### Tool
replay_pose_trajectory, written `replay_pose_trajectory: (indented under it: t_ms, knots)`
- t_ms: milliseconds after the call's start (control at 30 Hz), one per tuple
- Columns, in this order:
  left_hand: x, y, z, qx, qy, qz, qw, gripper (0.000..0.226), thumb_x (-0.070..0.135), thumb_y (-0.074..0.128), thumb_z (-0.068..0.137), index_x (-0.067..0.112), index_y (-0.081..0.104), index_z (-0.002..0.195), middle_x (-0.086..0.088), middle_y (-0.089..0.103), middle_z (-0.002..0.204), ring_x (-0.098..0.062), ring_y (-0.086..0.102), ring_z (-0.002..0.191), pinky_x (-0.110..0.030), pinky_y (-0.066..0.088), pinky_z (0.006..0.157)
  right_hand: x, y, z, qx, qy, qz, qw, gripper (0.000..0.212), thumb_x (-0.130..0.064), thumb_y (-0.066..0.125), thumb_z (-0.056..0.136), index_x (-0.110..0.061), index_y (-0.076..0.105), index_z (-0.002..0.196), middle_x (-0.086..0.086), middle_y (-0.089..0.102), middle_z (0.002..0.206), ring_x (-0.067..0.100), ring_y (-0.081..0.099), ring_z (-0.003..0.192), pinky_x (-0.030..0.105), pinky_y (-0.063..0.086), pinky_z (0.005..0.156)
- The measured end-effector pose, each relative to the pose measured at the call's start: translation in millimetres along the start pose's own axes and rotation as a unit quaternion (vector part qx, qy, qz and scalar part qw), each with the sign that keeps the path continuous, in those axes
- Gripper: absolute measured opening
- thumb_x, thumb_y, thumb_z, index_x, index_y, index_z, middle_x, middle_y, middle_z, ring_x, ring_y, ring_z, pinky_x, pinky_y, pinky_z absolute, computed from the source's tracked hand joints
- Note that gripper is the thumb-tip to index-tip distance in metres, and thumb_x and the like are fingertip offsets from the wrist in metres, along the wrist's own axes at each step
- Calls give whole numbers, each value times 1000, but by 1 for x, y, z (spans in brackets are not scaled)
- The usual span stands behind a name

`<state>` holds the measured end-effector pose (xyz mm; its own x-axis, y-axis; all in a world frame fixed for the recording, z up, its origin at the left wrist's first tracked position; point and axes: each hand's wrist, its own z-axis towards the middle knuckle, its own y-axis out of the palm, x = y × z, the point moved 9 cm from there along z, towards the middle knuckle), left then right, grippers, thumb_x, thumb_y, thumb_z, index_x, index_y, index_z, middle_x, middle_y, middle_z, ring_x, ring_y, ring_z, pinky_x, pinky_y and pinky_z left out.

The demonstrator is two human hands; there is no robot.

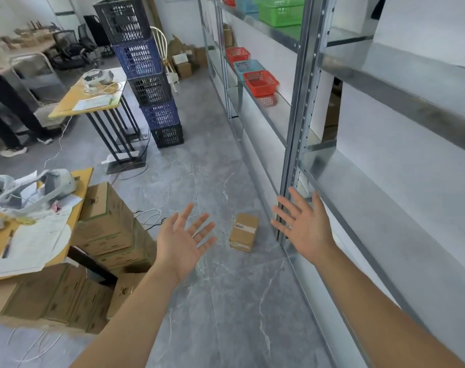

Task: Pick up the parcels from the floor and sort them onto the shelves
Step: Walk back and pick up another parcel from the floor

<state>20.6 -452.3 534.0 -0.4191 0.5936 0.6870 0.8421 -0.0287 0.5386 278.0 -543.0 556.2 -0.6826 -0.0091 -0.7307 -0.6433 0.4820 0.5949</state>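
Observation:
A small brown cardboard parcel (244,231) with a white label lies on the grey marble floor, close to the foot of the metal shelves (303,107) on the right. My left hand (184,241) reaches out to the left of the parcel, palm up, fingers spread and holding nothing. My right hand (303,224) is stretched out to the right of the parcel, in front of the shelf upright, fingers apart and empty. Both hands hover above the floor, apart from the parcel.
Stacked cardboard boxes (106,224) and a yellow table (26,243) with papers stand at left. A tower of dark and blue crates (151,83) rises ahead beside another table (93,99). Red, blue and green baskets (260,82) sit on the shelves. A person's legs (8,115) are at far left.

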Motion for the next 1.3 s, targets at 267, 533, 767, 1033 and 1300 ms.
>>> replay_pose_trajectory:
  t_ms: [267, 533, 767, 1033, 1300]
  knots:
    - [22, 19, 78, -9, -4, 1, 1000, 49, 51, 39, 105, 33, 56, 148, -12, 65, 142, -38, 58, 134, -61, 38, 118, -9, 16, 74, 5, 3, -18, 1000, 63, -61, 25, 104, -25, 46, 151, 9, 52, 154, 33, 51, 140, 55, 38, 117]
    - [48, 33, 206, -35, -47, -16, 998, 50, 51, 37, 105, 34, 54, 149, -11, 65, 143, -35, 57, 135, -59, 41, 116, -10, 31, 180, 46, 7, -41, 998, 65, -62, 23, 104, -24, 46, 152, 9, 53, 154, 33, 49, 142, 55, 36, 119]
    - [87, 22, 319, -39, -99, -10, 994, 52, 49, 37, 105, 29, 51, 152, -11, 64, 144, -33, 59, 132, -57, 41, 116, -1, 62, 282, 77, 35, -60, 995, 73, -65, 22, 102, -16, 48, 151, 11, 53, 154, 31, 50, 142, 54, 35, 120]
    - [94, 25, 429, -25, -129, 34, 991, 55, 48, 37, 105, 17, 58, 146, -8, 64, 144, -24, 59, 130, -52, 39, 118, 28, 60, 379, 103, 78, -107, 986, 72, -63, 21, 102, -19, 42, 155, 6, 47, 160, 25, 41, 148, 48, 36, 115]
    - [1, -19, 572, 21, -157, 116, 981, 56, 53, 31, 106, 28, 55, 150, 0, 47, 162, -22, 37, 153, -55, 26, 126, 132, -40, 533, 116, 141, -131, 974, 66, -65, 16, 103, -33, 30, 159, -5, 30, 169, 18, 26, 156, 47, 22, 124]
